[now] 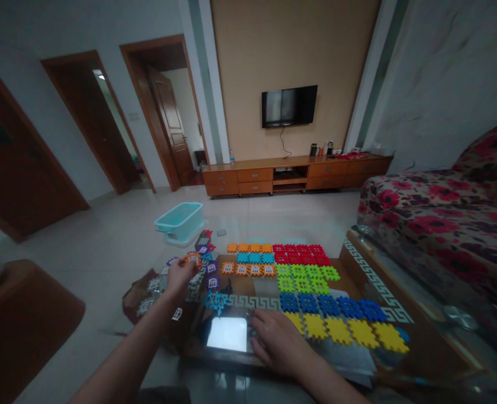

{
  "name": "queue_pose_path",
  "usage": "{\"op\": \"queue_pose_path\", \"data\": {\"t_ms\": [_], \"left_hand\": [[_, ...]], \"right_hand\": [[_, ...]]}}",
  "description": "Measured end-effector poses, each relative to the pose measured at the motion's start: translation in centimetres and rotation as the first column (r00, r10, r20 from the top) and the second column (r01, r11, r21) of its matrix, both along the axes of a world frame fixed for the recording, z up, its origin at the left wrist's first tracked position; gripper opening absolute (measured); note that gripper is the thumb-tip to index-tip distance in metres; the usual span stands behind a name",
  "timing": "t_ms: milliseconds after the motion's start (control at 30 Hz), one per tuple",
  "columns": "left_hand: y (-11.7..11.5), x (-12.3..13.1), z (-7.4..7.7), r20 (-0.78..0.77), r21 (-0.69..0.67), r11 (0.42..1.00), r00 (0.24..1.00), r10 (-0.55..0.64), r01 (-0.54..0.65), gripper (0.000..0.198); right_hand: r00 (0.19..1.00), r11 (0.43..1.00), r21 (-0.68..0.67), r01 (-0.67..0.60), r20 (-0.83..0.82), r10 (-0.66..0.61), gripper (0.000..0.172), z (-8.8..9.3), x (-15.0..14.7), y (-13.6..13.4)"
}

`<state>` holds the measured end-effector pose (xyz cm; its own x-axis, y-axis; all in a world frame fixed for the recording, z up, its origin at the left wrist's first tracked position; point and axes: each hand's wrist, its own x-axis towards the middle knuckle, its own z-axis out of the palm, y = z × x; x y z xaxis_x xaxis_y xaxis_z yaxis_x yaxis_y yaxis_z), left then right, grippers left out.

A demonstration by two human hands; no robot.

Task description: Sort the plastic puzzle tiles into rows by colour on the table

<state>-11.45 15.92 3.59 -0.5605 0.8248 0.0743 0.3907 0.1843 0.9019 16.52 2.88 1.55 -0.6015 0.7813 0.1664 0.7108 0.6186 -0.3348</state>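
My left hand (pixel 179 276) is raised over the left side of a glass table (pixel 370 280), its fingers pinched on an orange window tile (pixel 193 258). Below it lies a loose heap of purple, grey and white tiles (pixel 202 269). My right hand (pixel 276 339) rests flat on the glass near the front edge, fingers spread, beside a row of yellow tiles (pixel 349 331). Colour-sorted rows fill the tabletop: blue tiles (pixel 328 306), green tiles (pixel 305 278), red tiles (pixel 301 253), orange tiles (pixel 248 268) and teal tiles (pixel 254 257).
A turquoise plastic tub (pixel 180 220) stands on the floor beyond the table. A floral sofa (pixel 442 224) runs along the right. A wooden TV cabinet (pixel 294 175) and a wall television (pixel 289 105) are at the far wall. A brown seat (pixel 25 320) is at left.
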Motion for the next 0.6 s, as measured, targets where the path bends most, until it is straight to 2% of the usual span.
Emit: {"op": "queue_pose_path", "data": {"t_ms": [133,200,233,300,367,467,600], "left_hand": [[-1.7,5.7,0.4,0.280,0.027,0.979,0.938,-0.203,0.203,0.006],[-2.9,8.2,0.4,0.630,0.108,0.953,0.723,-0.285,0.282,0.013],[-3.5,9.2,0.2,0.708,0.146,0.931,0.622,-0.334,0.334,0.017],[-4.6,10.9,-0.4,0.784,0.181,0.907,0.500,-0.367,0.381,0.023],[-5.4,12.1,-1.1,0.814,0.156,0.898,0.461,-0.353,0.411,0.025],[-5.9,13.3,-2.0,0.820,0.115,0.877,0.454,-0.349,0.467,0.025],[-6.3,13.9,-1.9,0.827,0.084,0.842,0.434,-0.357,0.532,0.021]], "right_hand": [[0.995,0.996,0.035,0.081,-0.064,-0.078,0.026,0.6,0.7,0.7],[0.987,0.989,0.067,0.132,-0.105,-0.124,0.027,0.8,1.2,1.2],[0.981,0.985,0.079,0.154,-0.129,-0.143,0.027,0.9,1.5,1.5],[0.968,0.976,0.096,0.196,-0.176,-0.177,0.028,1.0,2.2,2.0],[0.953,0.965,0.109,0.239,-0.216,-0.212,0.032,1.0,2.7,2.4],[0.932,0.956,0.118,0.270,-0.282,-0.228,0.045,1.0,3.3,3.0],[0.920,0.960,0.105,0.259,-0.329,-0.212,0.057,0.7,3.4,3.3]]}}
